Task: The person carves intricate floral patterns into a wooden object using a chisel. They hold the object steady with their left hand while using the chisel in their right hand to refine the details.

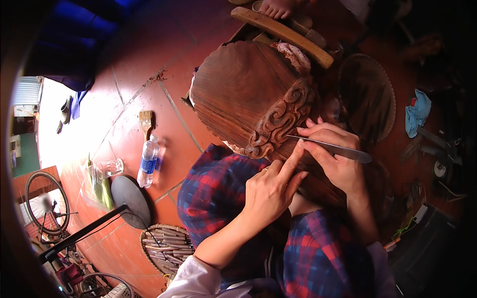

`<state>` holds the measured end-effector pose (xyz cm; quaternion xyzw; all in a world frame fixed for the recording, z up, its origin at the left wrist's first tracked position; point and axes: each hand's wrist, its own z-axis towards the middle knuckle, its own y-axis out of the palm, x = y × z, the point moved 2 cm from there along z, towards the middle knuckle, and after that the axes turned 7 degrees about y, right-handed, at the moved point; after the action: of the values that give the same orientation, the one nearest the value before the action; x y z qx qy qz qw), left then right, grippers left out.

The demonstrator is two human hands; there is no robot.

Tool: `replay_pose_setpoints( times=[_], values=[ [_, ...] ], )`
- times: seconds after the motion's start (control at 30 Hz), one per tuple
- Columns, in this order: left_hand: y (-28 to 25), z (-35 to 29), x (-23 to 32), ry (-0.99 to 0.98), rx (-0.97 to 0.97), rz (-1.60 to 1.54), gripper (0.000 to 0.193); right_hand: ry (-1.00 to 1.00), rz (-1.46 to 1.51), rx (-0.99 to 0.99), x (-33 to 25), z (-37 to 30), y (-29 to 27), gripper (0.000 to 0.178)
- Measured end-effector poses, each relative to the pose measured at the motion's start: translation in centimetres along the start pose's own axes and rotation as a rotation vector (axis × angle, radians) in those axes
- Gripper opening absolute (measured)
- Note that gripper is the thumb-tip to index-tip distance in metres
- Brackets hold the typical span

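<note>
A brown wooden panel (238,89) with a scalloped edge lies in front of me, with raised scrollwork (280,119) carved along its right side. My right hand (333,149) is closed on a slim metal carving blade (343,151), whose thin tip points left at the lower edge of the scrolls. Just below the tip, my left hand (271,191) has its index finger stretched up to the blade and its thumb apart. Its other fingers are partly bent, and I see nothing held in it. Both hands are over the wood, above my plaid-covered legs (208,193).
On the tiled floor to the left are a brush (145,121), a water bottle (148,161), a glass jar (110,168) and a round black stand base (131,201). A basket of tool handles (166,248) sits nearer. A blue cloth (417,113) is at right; a bare foot (276,7) shows beyond the panel.
</note>
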<state>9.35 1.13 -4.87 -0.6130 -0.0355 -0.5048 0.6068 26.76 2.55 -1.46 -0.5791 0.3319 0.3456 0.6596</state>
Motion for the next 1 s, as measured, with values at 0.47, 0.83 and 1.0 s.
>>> replay_pose_setpoints(
  times=[0.47,0.83,1.0],
  values=[
    [0.3,-0.6,-0.8,0.1,-0.013,-0.191,0.066,-0.003,0.132,0.075,-0.5,-0.7,-1.5,0.011],
    [0.6,-0.7,-1.0,0.076,-0.096,-0.258,0.064,0.087,0.171,0.322,1.5,-1.6,-0.4,0.014],
    [0.5,-0.6,-1.0,0.073,-0.098,-0.261,0.063,0.075,0.182,0.353,1.4,-1.6,0.3,0.014]
  ],
)
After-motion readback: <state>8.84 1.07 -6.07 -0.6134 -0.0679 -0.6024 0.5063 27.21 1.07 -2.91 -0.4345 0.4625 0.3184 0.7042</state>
